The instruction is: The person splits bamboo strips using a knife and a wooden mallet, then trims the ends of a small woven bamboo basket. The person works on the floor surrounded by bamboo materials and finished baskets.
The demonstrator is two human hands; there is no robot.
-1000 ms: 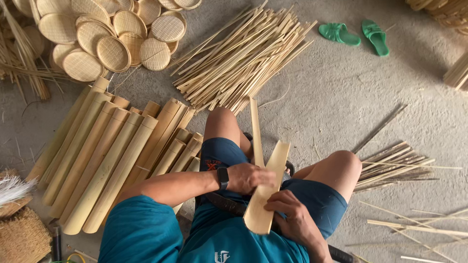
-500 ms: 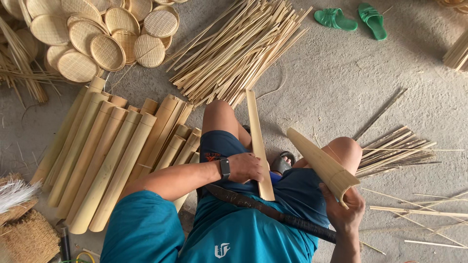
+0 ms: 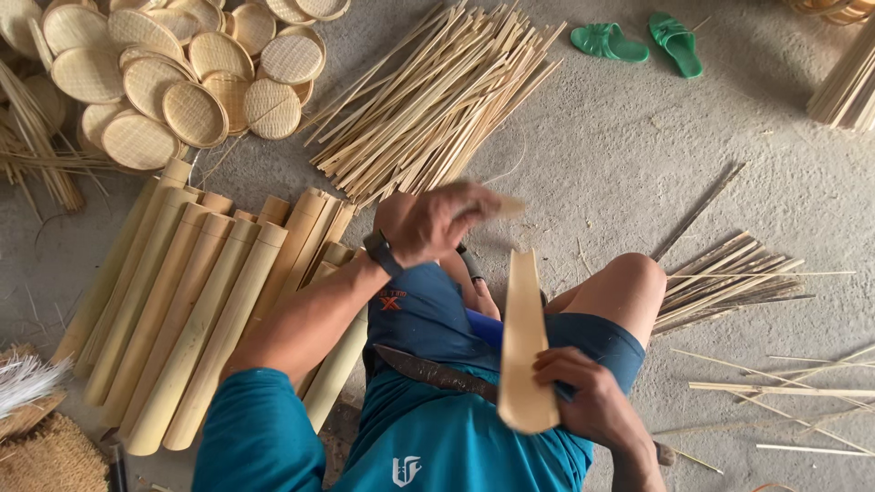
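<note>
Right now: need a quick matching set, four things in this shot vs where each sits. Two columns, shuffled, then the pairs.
Things:
1. green sandals
2. woven round trays
3. wide bamboo slat
4. whole bamboo tubes

Places:
A. stacked at top left
B. held in the right hand over the lap
C. top right, on the concrete floor
D. laid side by side, left of the person's left arm

Pairs: 1-C, 2-A, 3-B, 4-D

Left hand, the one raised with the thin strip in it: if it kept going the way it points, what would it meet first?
The left hand, holding a blurred thin strip, points up and right. Likely first: the heap of split bamboo slats on the floor just beyond, though depth is hard to judge.
</note>
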